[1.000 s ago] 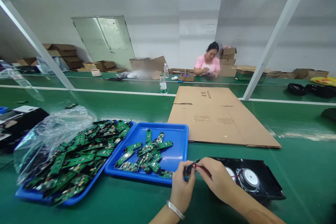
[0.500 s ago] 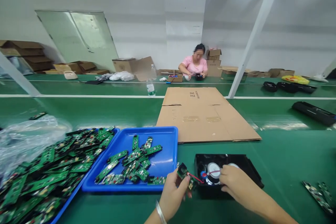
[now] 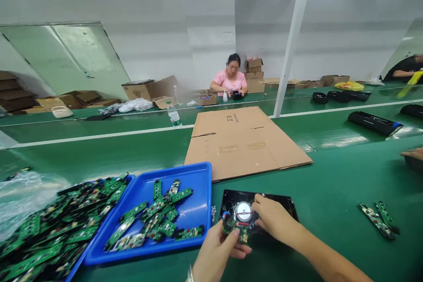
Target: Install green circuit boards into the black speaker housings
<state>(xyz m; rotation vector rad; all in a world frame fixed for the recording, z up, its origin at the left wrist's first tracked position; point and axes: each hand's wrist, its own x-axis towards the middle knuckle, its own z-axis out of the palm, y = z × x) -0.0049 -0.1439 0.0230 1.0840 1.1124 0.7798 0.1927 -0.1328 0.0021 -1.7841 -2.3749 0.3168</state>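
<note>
My left hand point(image 3: 220, 244) grips a green circuit board point(image 3: 243, 232) between thumb and fingers, holding it over the near left part of a black speaker housing point(image 3: 279, 200). Red wire point(image 3: 243, 224) shows along the board. Inside the housing sits a round silver-faced speaker point(image 3: 243, 211), partly covered by the board. My right hand point(image 3: 269, 216) reaches into the housing just right of this speaker, its fingers closed together. Whatever those fingertips hold, if anything, is hidden.
Left stands a blue tray point(image 3: 198, 202) with several circuit boards, beside a large heap of boards point(image 3: 66, 224). Flattened cardboard point(image 3: 244, 141) lies ahead. Two loose boards point(image 3: 376, 220) lie at right. A bottle point(image 3: 173, 114) and a co-worker point(image 3: 229, 80) are across the bench.
The view has swung right. My left hand has brought the circuit board closer to the speaker and over the housing's edge. My right hand stays at the housing.
</note>
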